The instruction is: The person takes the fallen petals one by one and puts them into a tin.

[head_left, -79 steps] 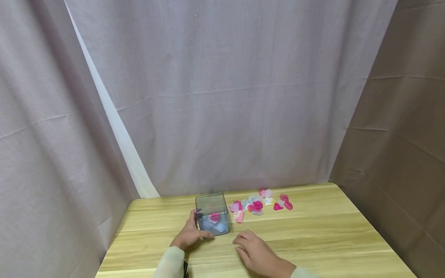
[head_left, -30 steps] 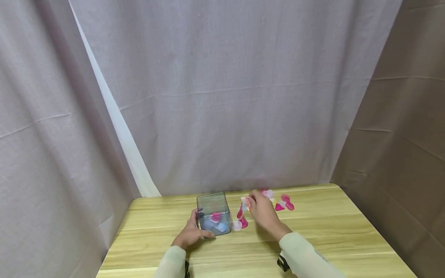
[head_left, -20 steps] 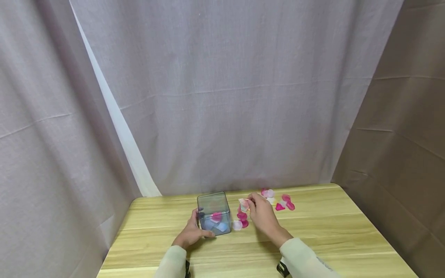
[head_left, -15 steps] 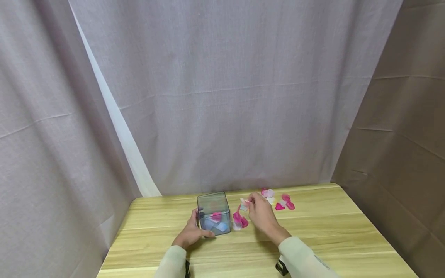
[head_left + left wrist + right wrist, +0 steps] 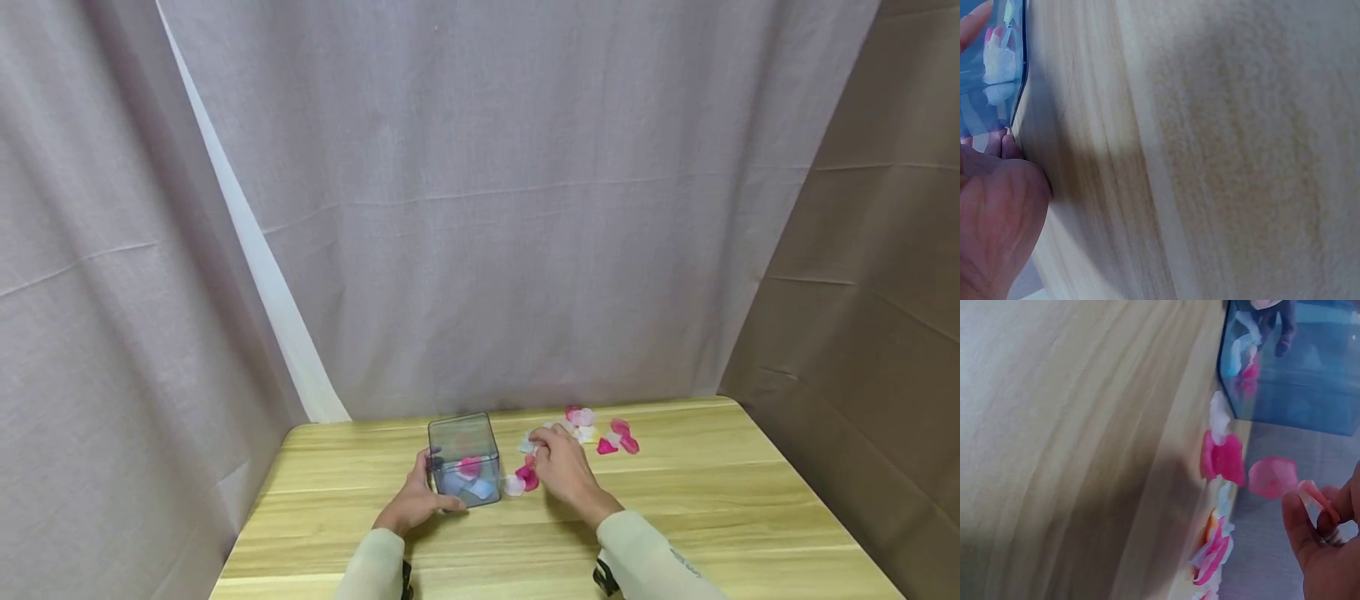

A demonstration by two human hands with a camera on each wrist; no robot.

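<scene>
My left hand (image 5: 420, 498) grips a clear, smoky-blue square box (image 5: 463, 437) from its left side, thumb along the front and fingers round the far side. Pink, white and blue artificial petals (image 5: 469, 468) lie inside. Over the loose petals to its right, my right hand (image 5: 568, 469) pinches a pale pink petal (image 5: 1317, 497) between thumb and fingers. A brighter pink petal (image 5: 1272, 477) shows right at the thumb tip in the right wrist view. White and deep pink petals (image 5: 527, 475) lie between this hand and the box.
Farther back are pink and white petals (image 5: 581, 417), with a deep pink cluster (image 5: 622, 437) to their right. The wooden table (image 5: 720, 517) ends at a grey curtain (image 5: 525, 250) behind and a brown one (image 5: 862, 292) on the right.
My right hand has gone from in front of the box back to the petals and taken hold of some. Several petals have shifted nearer the box. My left hand keeps its grip.
</scene>
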